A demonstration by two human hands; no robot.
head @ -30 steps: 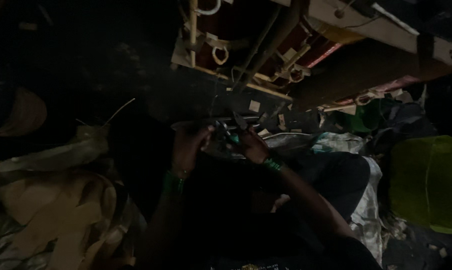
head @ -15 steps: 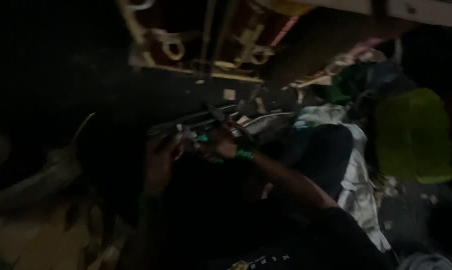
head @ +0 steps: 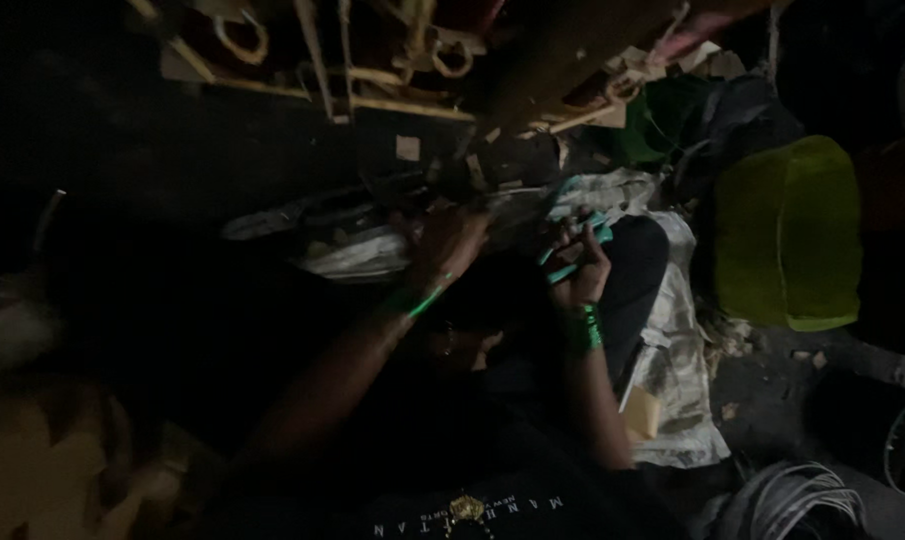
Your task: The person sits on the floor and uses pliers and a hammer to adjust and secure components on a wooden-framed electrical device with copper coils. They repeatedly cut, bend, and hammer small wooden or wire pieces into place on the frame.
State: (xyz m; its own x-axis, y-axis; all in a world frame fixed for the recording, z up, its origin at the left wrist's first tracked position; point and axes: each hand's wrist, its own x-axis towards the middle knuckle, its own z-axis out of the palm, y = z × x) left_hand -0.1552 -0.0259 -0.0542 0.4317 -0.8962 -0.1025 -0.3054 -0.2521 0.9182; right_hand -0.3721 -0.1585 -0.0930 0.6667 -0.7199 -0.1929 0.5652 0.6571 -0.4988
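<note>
Gripping a teal-handled tool [head: 573, 245], prob pliers or cutters, the right hand [head: 581, 270] is closed round the handles, a stack of green bangles [head: 583, 327] on that wrist. Left hand [head: 445, 245] sits just left of it, fingers curled onto smth pale and thin; too dark to tell what it is or how firmly it's held. Green bangle [head: 418, 300] on that wrist too. Tool is center-frame, betw the two hands and slightly right, just above the person's dark lap.

Risks, as I judge them: light is v. poor, so tool tips could nip a left fingertip since the hands are nearly touching. Small cut bits could drop into the dark lap or the clutter and be lost. Loose wire/cord ends far side could snag a bangle.

Room: tight. Far side is blocked by a wooden frame w/ pale loops [head: 373, 60] hanging low over the hands. Right is a woven white sack [head: 683, 330] on the floor, then a yellow-green cushion-like block [head: 788, 235] near it. Near right corner has a coil of grey cable [head: 793, 500]. Left side is mostly black, w/ pale crumpled material [head: 43, 460] at near left; can't tell what's free there. Best open room looks like the small gap straight toward the body.
</note>
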